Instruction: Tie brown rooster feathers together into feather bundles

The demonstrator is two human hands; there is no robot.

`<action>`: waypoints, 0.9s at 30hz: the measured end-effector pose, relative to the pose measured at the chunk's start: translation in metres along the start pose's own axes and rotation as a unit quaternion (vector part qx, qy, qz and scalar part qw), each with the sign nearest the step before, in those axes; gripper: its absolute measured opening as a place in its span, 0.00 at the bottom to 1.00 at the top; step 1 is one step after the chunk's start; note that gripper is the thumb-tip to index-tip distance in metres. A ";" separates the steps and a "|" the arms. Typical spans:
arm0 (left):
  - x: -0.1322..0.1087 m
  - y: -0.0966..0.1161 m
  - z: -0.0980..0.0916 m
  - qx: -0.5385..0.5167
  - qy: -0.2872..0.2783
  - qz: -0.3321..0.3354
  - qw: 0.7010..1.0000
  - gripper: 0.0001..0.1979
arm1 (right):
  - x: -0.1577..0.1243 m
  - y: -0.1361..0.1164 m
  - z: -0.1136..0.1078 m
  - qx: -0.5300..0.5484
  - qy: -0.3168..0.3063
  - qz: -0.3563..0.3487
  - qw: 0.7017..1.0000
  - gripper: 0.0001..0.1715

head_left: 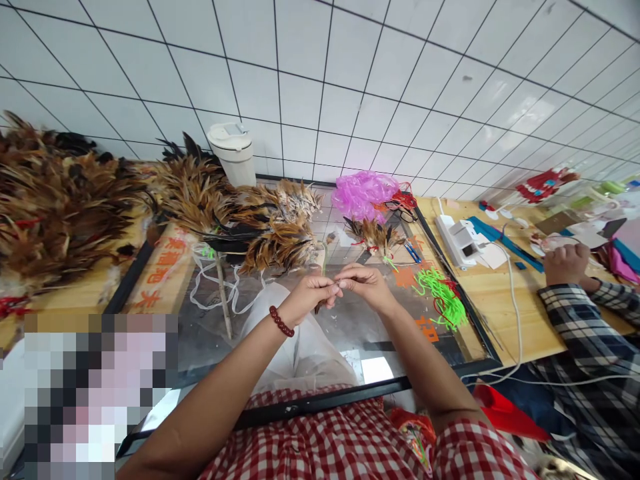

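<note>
My left hand (311, 295) and my right hand (367, 285) meet fingertip to fingertip above the glass-topped table (350, 327). Both are pinched closed on a small thing (341, 285) too tiny to name; a dark sliver hangs below the left fingers. A bead bracelet (281, 322) circles my left wrist. Just beyond my hands lie a brown feather bundle (280, 243) and a smaller feather bunch (376, 235) tied with red.
Large feather piles (55, 207) cover the left. A white canister (234, 152) stands by the tiled wall. Pink plastic (364, 193), green cords (440, 293) and a white power strip (457, 241) lie to the right. Another person's hand (567, 263) in a plaid sleeve rests there.
</note>
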State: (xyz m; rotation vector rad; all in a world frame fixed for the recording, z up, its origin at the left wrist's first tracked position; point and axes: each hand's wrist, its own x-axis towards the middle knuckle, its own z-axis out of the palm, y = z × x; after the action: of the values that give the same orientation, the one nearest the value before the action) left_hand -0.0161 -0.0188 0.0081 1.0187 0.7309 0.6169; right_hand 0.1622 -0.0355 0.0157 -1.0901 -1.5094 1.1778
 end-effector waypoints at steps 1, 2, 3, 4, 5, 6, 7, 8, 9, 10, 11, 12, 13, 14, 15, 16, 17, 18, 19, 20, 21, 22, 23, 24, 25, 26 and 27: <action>-0.001 0.001 0.000 -0.013 -0.011 -0.010 1.000 0.18 | 0.000 0.001 0.000 0.012 -0.005 0.007 1.000 0.15; -0.001 0.001 -0.001 -0.024 -0.023 -0.023 0.999 0.18 | 0.000 0.001 0.000 0.022 -0.014 0.011 1.000 0.16; -0.001 0.002 -0.001 -0.032 -0.034 -0.037 0.998 0.19 | 0.000 0.001 0.000 0.027 -0.023 0.014 0.999 0.16; -0.002 0.002 -0.001 -0.038 -0.044 -0.046 0.997 0.19 | 0.000 0.001 0.000 0.030 -0.031 0.014 0.999 0.16; -0.002 0.002 -0.001 -0.041 -0.048 -0.048 0.997 0.19 | 0.000 0.001 0.001 0.032 -0.035 0.012 0.999 0.15; -0.001 0.001 -0.001 -0.043 -0.049 -0.044 0.997 0.19 | 0.000 0.002 0.001 0.034 -0.033 0.009 0.999 0.15; -0.001 0.000 -0.001 -0.044 -0.046 -0.036 0.997 0.19 | 0.001 0.002 0.002 0.037 -0.025 0.007 0.999 0.15; 0.000 0.000 0.000 -0.043 -0.041 -0.024 0.998 0.19 | 0.001 0.003 0.002 0.040 -0.015 0.007 0.999 0.16; 0.000 -0.001 0.000 -0.037 -0.035 -0.011 0.999 0.19 | 0.001 0.004 0.003 0.041 -0.007 0.008 0.999 0.16; 0.001 -0.002 0.001 -0.023 -0.030 0.003 0.999 0.18 | 0.002 0.005 0.003 0.036 0.000 0.010 0.999 0.17; 0.002 -0.003 0.001 -0.001 -0.024 0.017 1.000 0.18 | 0.002 0.006 0.003 0.029 0.004 0.013 0.999 0.17; 0.002 -0.005 0.001 0.025 -0.017 0.029 0.999 0.18 | 0.003 0.007 0.004 0.019 0.005 0.017 1.000 0.18; 0.003 -0.006 0.001 0.050 -0.008 0.042 0.998 0.19 | 0.003 0.008 0.005 0.010 0.004 0.021 1.000 0.18; 0.004 -0.007 0.001 0.070 0.001 0.050 0.996 0.19 | 0.003 0.009 0.006 0.005 0.005 0.024 1.000 0.19; 0.004 -0.008 0.000 0.083 0.007 0.053 0.995 0.18 | 0.002 0.011 0.007 0.006 0.007 0.026 1.000 0.19; 0.005 -0.010 0.000 0.089 0.012 0.055 0.995 0.18 | 0.002 0.012 0.008 0.012 0.011 0.027 0.999 0.19; 0.006 -0.011 -0.001 0.087 0.015 0.055 0.995 0.17 | 0.002 0.013 0.009 0.020 0.014 0.030 0.999 0.19; 0.006 -0.012 -0.001 0.082 0.018 0.057 0.995 0.17 | 0.002 0.014 0.009 0.026 0.019 0.034 0.999 0.19; 0.007 -0.012 -0.002 0.072 0.022 0.060 0.995 0.17 | 0.003 0.015 0.009 0.025 0.023 0.038 0.999 0.19; 0.007 -0.013 -0.003 0.060 0.026 0.062 0.996 0.17 | 0.005 0.016 0.008 0.015 0.025 0.041 0.999 0.18; 0.007 -0.013 -0.004 0.046 0.029 0.062 0.997 0.18 | 0.008 0.017 0.006 -0.008 0.027 0.040 0.999 0.18; 0.007 -0.013 -0.005 0.034 0.029 0.059 0.997 0.18 | 0.013 0.017 0.003 -0.041 0.027 0.034 0.998 0.17; 0.007 -0.012 -0.005 0.028 0.025 0.055 0.998 0.18 | 0.019 0.016 0.000 -0.084 0.023 0.023 0.996 0.16; 0.007 -0.012 -0.006 0.026 0.017 0.049 0.998 0.18 | 0.027 0.015 -0.004 -0.135 0.016 0.008 0.991 0.15; 0.006 -0.011 -0.007 0.030 0.007 0.045 0.999 0.18 | 0.036 0.013 -0.007 -0.191 0.005 -0.007 0.982 0.14; 0.006 -0.011 -0.008 0.035 -0.004 0.041 0.999 0.18 | 0.046 0.011 -0.009 -0.253 -0.010 -0.017 0.967 0.13; 0.006 -0.010 -0.009 0.038 -0.014 0.038 0.998 0.18 | 0.056 0.009 -0.012 -0.318 -0.018 -0.022 0.948 0.14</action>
State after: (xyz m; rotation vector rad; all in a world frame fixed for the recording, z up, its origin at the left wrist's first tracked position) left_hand -0.0185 -0.0136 -0.0059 1.1273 0.6977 0.6424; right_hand 0.1630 0.0225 0.0161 -1.4432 -1.9987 0.6818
